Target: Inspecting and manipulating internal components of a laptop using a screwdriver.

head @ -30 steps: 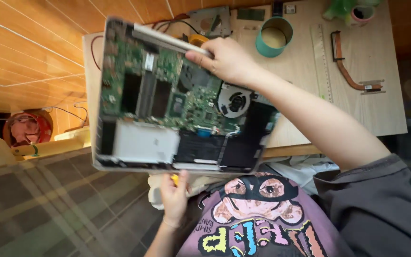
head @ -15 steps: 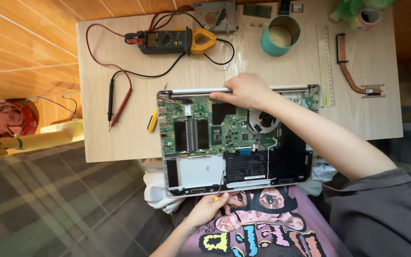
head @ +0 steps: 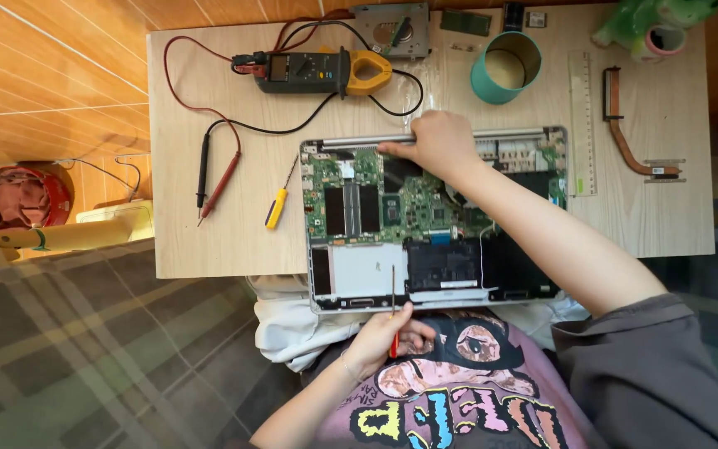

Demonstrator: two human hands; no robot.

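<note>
Laptop (head: 434, 220), opened with its bottom cover off and circuit board showing, lies at the near edge of the bench (head: 209, 241), overhanging slightly toward the person's lap. Right hand (head: 434, 143) presses down on the far hinge edge of the laptop, its grip closed over the metal hinge bar, seemingly to keep the chassis from sliding. Left hand (head: 380, 339) sits just off the near edge, its grip clamped on a thin red-handled screwdriver (head: 392, 312) whose shaft points up onto the pale panel near the board, apparently lined up with a screw there; the tip itself is too small to make out.

A yellow-handled screwdriver (head: 276, 208) rests just left of the laptop, within easy reach. Toward the far edge lie a clamp meter (head: 317, 71) with its red and black probes (head: 209, 179) trailing leftward, a teal tape roll (head: 504, 66), a clear ruler (head: 582, 125) and a copper heat pipe (head: 625, 125) near the right edge, set well apart from the work.
</note>
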